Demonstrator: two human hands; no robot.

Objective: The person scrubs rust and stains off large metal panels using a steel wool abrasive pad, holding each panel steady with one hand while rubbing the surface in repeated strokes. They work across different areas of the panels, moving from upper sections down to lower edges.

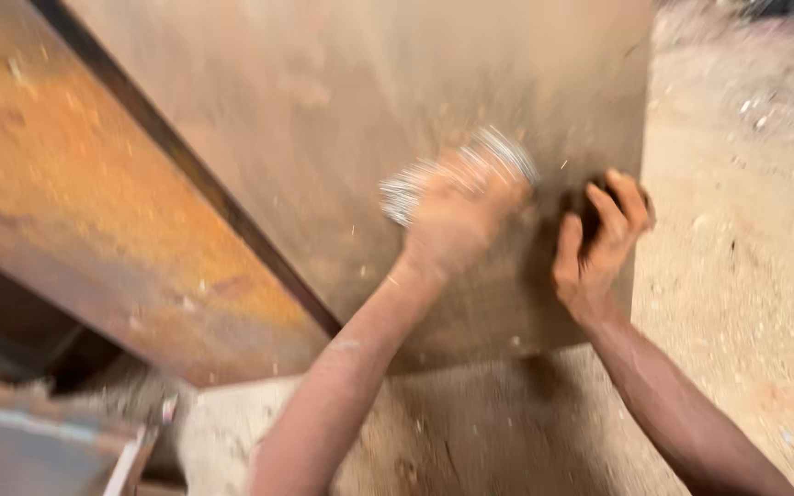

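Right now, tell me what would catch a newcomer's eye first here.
Mid-frame, the blurred left hand presses a silvery wire brush against a dull brown metal sheet. Just right of it, the right hand grips the sheet's edge. At far left runs a bright orange rusty panel.

Looks like a rough metalworking yard or workshop, open to bare ground. Shown by a large brown steel sheet (342,110) standing tilted, with a rust-orange steel beam (75,202) just left of that sheet. Right of the sheet and below it, packed sandy dirt floor (737,276) strewn with grit, small scraps and debris.
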